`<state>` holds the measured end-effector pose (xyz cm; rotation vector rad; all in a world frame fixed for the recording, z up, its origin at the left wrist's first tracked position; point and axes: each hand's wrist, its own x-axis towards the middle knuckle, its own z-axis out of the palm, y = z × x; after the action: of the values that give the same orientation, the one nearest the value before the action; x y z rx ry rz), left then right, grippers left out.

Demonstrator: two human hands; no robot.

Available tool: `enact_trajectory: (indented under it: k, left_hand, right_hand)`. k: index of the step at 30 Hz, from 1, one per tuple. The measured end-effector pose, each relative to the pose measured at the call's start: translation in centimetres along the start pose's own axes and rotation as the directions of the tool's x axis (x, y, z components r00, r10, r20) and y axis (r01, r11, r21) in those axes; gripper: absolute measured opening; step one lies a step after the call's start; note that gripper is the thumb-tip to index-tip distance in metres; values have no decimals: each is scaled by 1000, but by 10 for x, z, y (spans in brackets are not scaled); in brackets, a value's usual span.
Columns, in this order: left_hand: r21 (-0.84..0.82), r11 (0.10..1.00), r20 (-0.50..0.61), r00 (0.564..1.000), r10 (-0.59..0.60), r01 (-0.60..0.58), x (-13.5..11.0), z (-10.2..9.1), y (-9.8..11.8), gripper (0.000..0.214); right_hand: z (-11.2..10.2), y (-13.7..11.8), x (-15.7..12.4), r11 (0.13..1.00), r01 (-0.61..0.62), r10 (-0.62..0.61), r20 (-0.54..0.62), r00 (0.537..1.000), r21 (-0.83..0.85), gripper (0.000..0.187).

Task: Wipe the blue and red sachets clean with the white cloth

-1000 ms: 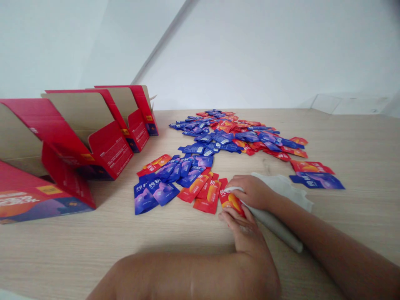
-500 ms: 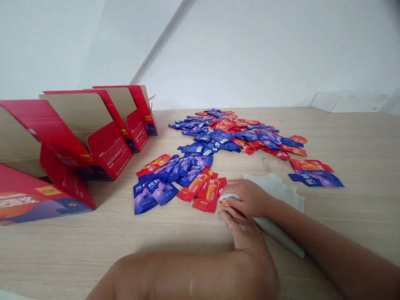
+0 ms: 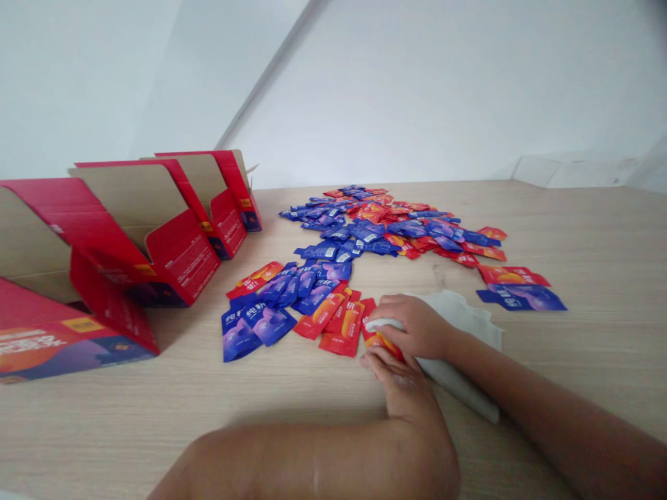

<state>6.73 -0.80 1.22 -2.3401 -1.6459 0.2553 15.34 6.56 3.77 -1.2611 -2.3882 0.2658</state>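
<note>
My right hand is closed on a white cloth and presses a fold of it against a red-orange sachet. The rest of the cloth spreads out behind and beneath that hand and wrist. My left hand pins the near end of the same sachet to the table, its fingers together; part of the sachet is covered by both hands. Just left of them lie overlapping red sachets. Beside those, blue-purple sachets are fanned out with printed fronts up.
Open red cartons stand in a row along the left. A large mixed heap of blue and red sachets covers the table's far middle. On the right, a blue sachet lies against a red sachet. A white wall rises behind the table.
My right hand and the cloth have shifted slightly on the sachet, so more of its orange print shows. My left hand keeps its hold. The whole view has moved slightly.
</note>
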Motion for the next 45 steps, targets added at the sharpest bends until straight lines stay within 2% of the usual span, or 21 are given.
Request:
enact_trajectory:
  k: [2, 4, 12, 15, 17, 21, 23, 31, 35, 38, 40, 42, 45]
  left_hand:
    - [-34, 999, -5, 1000, -24, 24, 1, 0, 0, 44]
    - [-48, 998, -4, 1000, -28, 28, 1, -1, 1, 43]
    - [109, 994, 4, 1000, 10, -11, -3, -2, 0, 53]
    - [141, 989, 33, 999, 32, -37, -3, -1, -1, 53]
    - [149, 987, 40, 998, 55, -60, -3, -1, -2, 51]
    - [189, 980, 57, 997, 60, -70, -1, -2, -2, 46]
    - [182, 981, 72, 995, 61, -74, -1, -2, -1, 45]
    - [181, 982, 46, 998, 54, -61, -5, -4, -1, 52]
    - [172, 982, 50, 997, 64, -72, -4, -5, -1, 50]
    - [163, 985, 72, 996, 49, -60, -2, -3, 0, 45]
    - [165, 985, 70, 997, 40, -51, -1, -1, 1, 45]
    - [165, 984, 64, 996, 56, -66, -1, 0, 1, 46]
    - [172, 981, 83, 994, 76, -89, -2, 1, 1, 49]
  right_hand:
    - [1, -5, 1, 999, 32, -32, 78, 996, 6, 18]
    - [2, -5, 3, 1000, 12, -11, 100, 995, -11, 18]
    - [3, 20, 4, 980, -182, 183, 10, 983, -84, 22]
    - [0, 16, 2, 982, -154, 151, -36, 988, -111, 23]
    - [-1, 7, 1, 990, -77, 71, -53, 996, -117, 23]
    - [-1, -9, 2, 994, 80, -73, 99, 992, -73, 18]
    - [0, -9, 4, 996, 62, -52, 140, 989, -65, 18]
    - [2, 15, 5, 986, -129, 134, 44, 990, -102, 23]
    - [1, 7, 0, 986, -79, 77, -22, 997, -144, 24]
    - [1, -3, -1, 994, 25, -21, 41, 999, -102, 20]
    - [2, -5, 1, 996, 47, -40, 104, 994, -72, 17]
    - [3, -3, 3, 998, 11, -3, 110, 994, -68, 17]
    - [5, 8, 5, 992, -95, 100, 52, 994, -87, 19]
